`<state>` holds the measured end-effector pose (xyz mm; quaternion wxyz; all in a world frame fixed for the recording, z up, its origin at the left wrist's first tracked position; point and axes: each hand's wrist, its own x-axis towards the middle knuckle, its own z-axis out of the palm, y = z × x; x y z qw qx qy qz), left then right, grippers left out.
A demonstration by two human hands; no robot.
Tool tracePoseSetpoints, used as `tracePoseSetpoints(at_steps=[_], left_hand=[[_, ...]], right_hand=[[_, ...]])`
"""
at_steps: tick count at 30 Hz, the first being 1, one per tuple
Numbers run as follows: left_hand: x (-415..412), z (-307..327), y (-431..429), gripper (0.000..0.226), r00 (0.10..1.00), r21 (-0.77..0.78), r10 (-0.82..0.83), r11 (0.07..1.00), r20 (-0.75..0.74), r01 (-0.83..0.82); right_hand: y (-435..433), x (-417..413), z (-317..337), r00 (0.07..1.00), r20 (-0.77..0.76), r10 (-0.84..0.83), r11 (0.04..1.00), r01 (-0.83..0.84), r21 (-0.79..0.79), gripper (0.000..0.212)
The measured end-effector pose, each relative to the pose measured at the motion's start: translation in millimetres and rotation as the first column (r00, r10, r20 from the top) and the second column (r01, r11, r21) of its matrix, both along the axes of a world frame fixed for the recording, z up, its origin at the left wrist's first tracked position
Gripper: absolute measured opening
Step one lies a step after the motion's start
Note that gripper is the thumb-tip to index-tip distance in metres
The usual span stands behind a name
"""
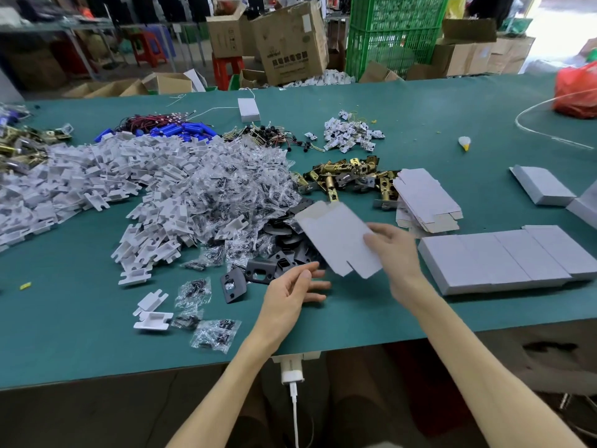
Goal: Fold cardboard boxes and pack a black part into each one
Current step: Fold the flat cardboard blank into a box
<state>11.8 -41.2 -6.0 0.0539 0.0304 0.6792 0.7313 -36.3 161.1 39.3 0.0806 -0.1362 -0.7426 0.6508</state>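
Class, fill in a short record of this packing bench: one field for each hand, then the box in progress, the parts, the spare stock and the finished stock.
right hand: pinches a flat white cardboard box blank
left hand: open, holds nothing, near the blank's lower edge
box in progress: not yet folded
black metal plates: loose pile on the green table, partly under the blank
stack of spare flat blanks: right of the held blank
folded white boxes: row at right

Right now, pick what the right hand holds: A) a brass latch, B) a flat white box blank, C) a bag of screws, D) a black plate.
B: the right hand pinches the flat white box blank by its edge, not yet folded.
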Motion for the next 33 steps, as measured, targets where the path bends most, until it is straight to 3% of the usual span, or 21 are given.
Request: tracePoseSetpoints(at_steps=[7,13,16,19,22,27,29,33], left_hand=[[0,-1,-5,0.046,0.997,0.086,0.062,0.994,0.05,-0.066],[-4,2,-12,0.059,0.993,0.307,0.021,0.95,0.117,-0.056],[-2,8,-15,0.081,0.991,0.365,-0.063,0.931,0.119,0.016],[1,13,-16,0.103,0.985,0.303,-0.128,0.949,0.119,0.086],[3,16,-17,0.111,0.983,0.298,-0.132,0.95,0.127,0.089],[5,17,-21,0.085,0.984,0.328,-0.114,0.942,0.134,0.065],[5,17,-22,0.091,0.978,0.339,-0.129,0.939,0.166,0.066],[6,19,-22,0.075,0.975,0.322,-0.169,0.94,0.147,0.114]], right_hand=[[-38,26,-22,0.98,0.091,0.178,0.956,-0.151,-0.252,0.024],[-50,35,-29,0.961,0.078,0.264,0.907,-0.219,-0.361,0.018],[-52,39,-34,0.948,0.014,0.318,0.902,-0.298,-0.313,0.018],[-51,41,-37,0.93,-0.02,0.368,0.903,-0.362,-0.231,0.017],[-51,44,-37,0.919,-0.057,0.39,0.908,-0.394,-0.145,0.019],[-56,47,-42,0.905,-0.069,0.419,0.908,-0.417,0.04,0.016],[-56,47,-43,0.904,-0.067,0.422,0.906,-0.42,0.045,0.016],[-55,47,-45,0.897,-0.074,0.436,0.9,-0.434,0.045,0.018]])
